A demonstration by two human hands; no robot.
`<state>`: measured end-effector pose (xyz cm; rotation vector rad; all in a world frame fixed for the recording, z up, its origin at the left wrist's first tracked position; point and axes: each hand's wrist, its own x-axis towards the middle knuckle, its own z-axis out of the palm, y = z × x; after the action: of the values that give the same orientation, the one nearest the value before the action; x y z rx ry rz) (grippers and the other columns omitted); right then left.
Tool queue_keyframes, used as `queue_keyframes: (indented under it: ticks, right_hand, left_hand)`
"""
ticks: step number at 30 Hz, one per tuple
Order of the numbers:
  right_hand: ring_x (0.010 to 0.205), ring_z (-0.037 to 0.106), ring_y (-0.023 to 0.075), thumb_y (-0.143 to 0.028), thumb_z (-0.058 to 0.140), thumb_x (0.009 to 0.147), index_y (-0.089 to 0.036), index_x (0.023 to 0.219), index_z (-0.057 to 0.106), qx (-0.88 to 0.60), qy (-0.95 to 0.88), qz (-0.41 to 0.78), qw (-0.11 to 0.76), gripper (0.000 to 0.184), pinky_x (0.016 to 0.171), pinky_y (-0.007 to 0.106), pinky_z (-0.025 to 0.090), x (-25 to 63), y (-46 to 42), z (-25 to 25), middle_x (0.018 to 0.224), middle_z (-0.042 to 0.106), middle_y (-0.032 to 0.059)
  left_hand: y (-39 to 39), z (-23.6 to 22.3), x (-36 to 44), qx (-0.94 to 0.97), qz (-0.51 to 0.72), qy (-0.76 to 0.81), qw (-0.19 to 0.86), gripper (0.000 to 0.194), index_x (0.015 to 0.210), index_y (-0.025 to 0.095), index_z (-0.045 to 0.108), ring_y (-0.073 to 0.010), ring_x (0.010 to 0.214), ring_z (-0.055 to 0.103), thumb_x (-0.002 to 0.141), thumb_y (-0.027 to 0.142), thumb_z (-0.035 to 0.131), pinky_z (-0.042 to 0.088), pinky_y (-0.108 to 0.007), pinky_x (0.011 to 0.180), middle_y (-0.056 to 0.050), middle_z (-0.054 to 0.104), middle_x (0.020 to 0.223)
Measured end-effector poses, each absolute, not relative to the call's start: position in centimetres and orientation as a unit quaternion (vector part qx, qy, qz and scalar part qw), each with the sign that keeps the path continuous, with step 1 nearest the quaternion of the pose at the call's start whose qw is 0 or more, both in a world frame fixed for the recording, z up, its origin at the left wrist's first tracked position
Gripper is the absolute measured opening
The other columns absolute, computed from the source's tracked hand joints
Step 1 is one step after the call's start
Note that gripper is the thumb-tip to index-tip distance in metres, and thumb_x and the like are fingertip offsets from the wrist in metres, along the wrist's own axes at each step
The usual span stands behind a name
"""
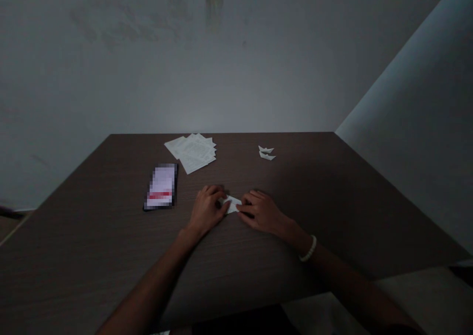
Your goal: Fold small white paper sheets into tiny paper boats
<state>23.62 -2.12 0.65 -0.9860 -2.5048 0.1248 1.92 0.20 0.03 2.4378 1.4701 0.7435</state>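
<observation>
A small folded piece of white paper [232,205] lies at the middle of the brown table [229,256], between my two hands. My left hand [209,207] grips its left end, thumb and fingers closed on the edge. On the opposite end, the fingers of my right hand [261,211] are pinched over the paper; a pale beaded bracelet [309,249] circles that wrist. Fingertips hide both ends of the paper. Farther back, two small folded paper boats [266,153] sit close together.
Several white printed sheets [194,150] are fanned out at the back, left of the boats. A phone [161,186] with a lit, blurred screen lies left of my left hand. Behind the table's far edge rises a stained grey wall [229,79].
</observation>
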Motion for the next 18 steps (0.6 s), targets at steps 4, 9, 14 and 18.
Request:
queue_keyframes:
  ticks: [4, 9, 14, 18]
  right_hand:
    - [0.088, 0.052, 0.0186, -0.028, 0.056, 0.092, -0.02, 0.101, 0.07, -0.352, -0.911, 0.035, 0.21, 0.019, 0.08, 0.033, 0.042, 23.79, -2.17, 0.55, 0.092, 0.061, 0.0059]
    - [0.09, 0.052, 0.0187, -0.028, 0.055, 0.093, -0.02, 0.104, 0.069, -0.355, -0.91, 0.042, 0.212, 0.02, 0.081, 0.033, 0.042, 23.88, -2.12, 0.18, 0.094, 0.061, 0.0058]
    - [0.091, 0.052, 0.0189, -0.028, 0.054, 0.093, -0.021, 0.102, 0.071, -0.361, -0.907, 0.048, 0.214, 0.02, 0.081, 0.033, 0.043, 24.0, -2.14, 0.07, 0.095, 0.06, 0.0061]
    - [0.092, 0.052, 0.0195, -0.028, 0.054, 0.093, -0.023, 0.1, 0.071, -0.37, -0.902, 0.054, 0.216, 0.019, 0.081, 0.034, 0.044, 24.0, -2.17, 0.09, 0.095, 0.06, 0.0061]
  left_hand:
    - [0.09, 0.04, 2.28, 0.81, 0.241, 0.527, 0.086, 0.018, 0.087, 0.02, 0.068, -0.0268, 0.101, 0.054, 0.08, 0.036, 0.068, 0.044, -0.041, 0.086, -0.007, 0.064, 0.105]
    - [-0.23, 0.24, 2.75, 0.79, 0.235, 0.561, 0.081, 0.02, 0.086, 0.021, 0.067, -0.0274, 0.101, 0.052, 0.079, 0.039, 0.068, 0.042, -0.041, 0.086, -0.007, 0.062, 0.104]
    - [-0.25, 0.36, 2.9, 0.766, 0.237, 0.592, 0.08, 0.017, 0.081, 0.02, 0.066, -0.0274, 0.098, 0.051, 0.078, 0.037, 0.066, 0.042, -0.042, 0.086, -0.007, 0.06, 0.1]
    - [-0.15, 0.07, 2.86, 0.763, 0.247, 0.593, 0.071, 0.017, 0.079, 0.02, 0.066, -0.0281, 0.097, 0.051, 0.077, 0.036, 0.066, 0.043, -0.044, 0.084, -0.007, 0.059, 0.097]
